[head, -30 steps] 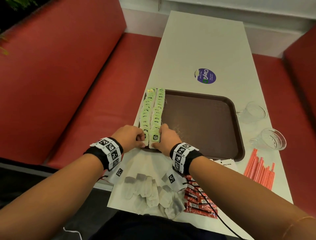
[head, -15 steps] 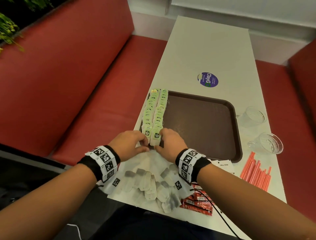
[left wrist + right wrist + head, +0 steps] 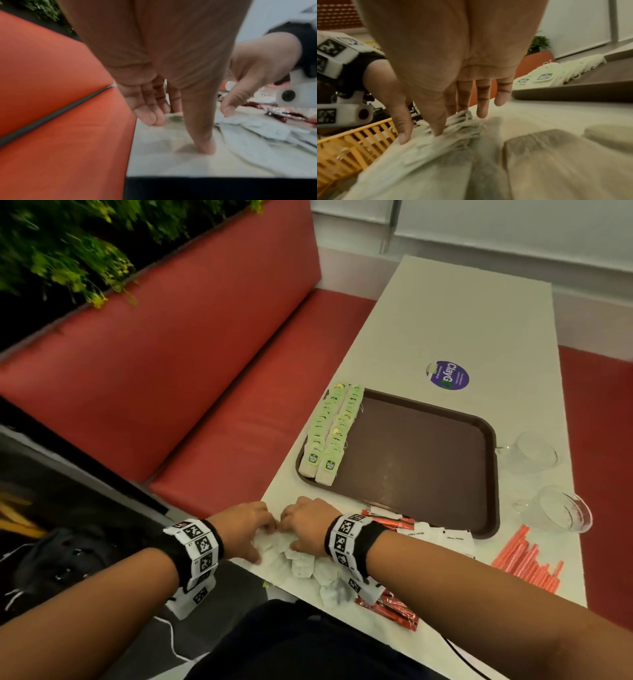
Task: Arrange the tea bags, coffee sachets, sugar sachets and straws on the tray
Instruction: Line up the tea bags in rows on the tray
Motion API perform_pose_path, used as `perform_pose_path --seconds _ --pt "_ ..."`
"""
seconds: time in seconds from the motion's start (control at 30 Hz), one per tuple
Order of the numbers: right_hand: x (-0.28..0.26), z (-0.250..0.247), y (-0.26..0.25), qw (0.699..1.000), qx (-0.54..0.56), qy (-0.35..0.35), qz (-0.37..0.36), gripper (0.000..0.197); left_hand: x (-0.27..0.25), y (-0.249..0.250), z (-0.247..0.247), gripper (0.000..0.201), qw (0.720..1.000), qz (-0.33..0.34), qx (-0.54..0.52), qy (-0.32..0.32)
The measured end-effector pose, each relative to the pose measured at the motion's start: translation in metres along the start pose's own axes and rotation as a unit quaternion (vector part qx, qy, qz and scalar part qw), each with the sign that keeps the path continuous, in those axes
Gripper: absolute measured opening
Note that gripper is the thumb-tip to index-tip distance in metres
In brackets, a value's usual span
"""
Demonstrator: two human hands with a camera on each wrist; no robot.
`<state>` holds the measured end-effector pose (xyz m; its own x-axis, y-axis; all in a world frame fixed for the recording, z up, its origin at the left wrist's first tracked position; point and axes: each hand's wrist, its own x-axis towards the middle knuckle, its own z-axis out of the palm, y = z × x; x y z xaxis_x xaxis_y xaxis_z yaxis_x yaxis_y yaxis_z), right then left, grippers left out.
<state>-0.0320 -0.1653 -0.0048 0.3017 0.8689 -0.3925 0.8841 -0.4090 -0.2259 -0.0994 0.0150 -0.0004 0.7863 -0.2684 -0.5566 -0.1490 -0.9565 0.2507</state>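
Observation:
A brown tray (image 3: 411, 460) lies on the white table with two rows of green-tagged tea bags (image 3: 329, 433) along its left side. Loose white tea bags (image 3: 308, 566) are heaped at the table's near edge. Both hands are on that heap, side by side. My left hand (image 3: 262, 539) has straight fingers, and its thumb (image 3: 205, 147) presses down on the heap's left edge. My right hand (image 3: 298, 529) pinches a bunch of tea bags (image 3: 462, 117) between thumb and forefinger, its other fingers straight. Red coffee sachets (image 3: 387, 607), white sugar sachets (image 3: 442, 537) and orange straws (image 3: 524, 559) lie to the right.
Two glass cups (image 3: 534, 451) (image 3: 561, 508) stand right of the tray. A purple sticker (image 3: 447, 374) marks the table beyond it. A red bench (image 3: 205, 405) runs along the left. A yellow crate (image 3: 359, 142) sits below the table's near edge.
Both hands have drawn back from the near end of the tea-bag rows on the tray to the loose heap at the table's edge. The rows stay in place.

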Motion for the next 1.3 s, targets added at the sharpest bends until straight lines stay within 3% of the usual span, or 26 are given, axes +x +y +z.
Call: perform_pose_path --seconds 0.27,0.43,0.7,0.87,0.97,1.07,1.13,1.3 --pt "0.006 -0.004 0.002 0.999 -0.031 0.023 0.030 0.023 -0.003 0.010 0.003 0.030 0.996 -0.049 0.043 0.068" --pt "-0.023 -0.016 0.018 0.989 0.102 0.068 0.078 0.016 0.000 0.017 -0.015 0.017 0.988 -0.060 -0.003 0.139" --pt "-0.063 -0.034 0.051 0.942 0.286 0.148 0.088 0.016 0.015 0.056 -0.057 0.017 0.974 0.000 -0.052 0.219" --pt "-0.069 -0.038 0.065 0.938 0.275 0.203 0.061 0.013 0.028 0.074 -0.080 0.014 0.954 0.047 -0.075 0.287" --pt "-0.067 -0.043 0.071 0.923 0.285 0.245 0.088 0.013 0.035 0.076 -0.092 0.014 0.940 0.043 -0.082 0.327" --pt "-0.062 -0.050 0.077 0.900 0.308 0.286 0.115 0.018 0.042 0.076 -0.094 0.006 0.906 0.040 -0.152 0.394" --pt "-0.059 -0.056 0.082 0.883 0.325 0.311 0.133 0.020 0.050 0.071 -0.094 0.012 0.895 0.019 -0.212 0.391" --pt "-0.040 -0.055 0.103 0.846 0.373 0.327 0.195 0.023 0.081 0.054 -0.104 0.011 0.902 0.024 -0.304 0.306"
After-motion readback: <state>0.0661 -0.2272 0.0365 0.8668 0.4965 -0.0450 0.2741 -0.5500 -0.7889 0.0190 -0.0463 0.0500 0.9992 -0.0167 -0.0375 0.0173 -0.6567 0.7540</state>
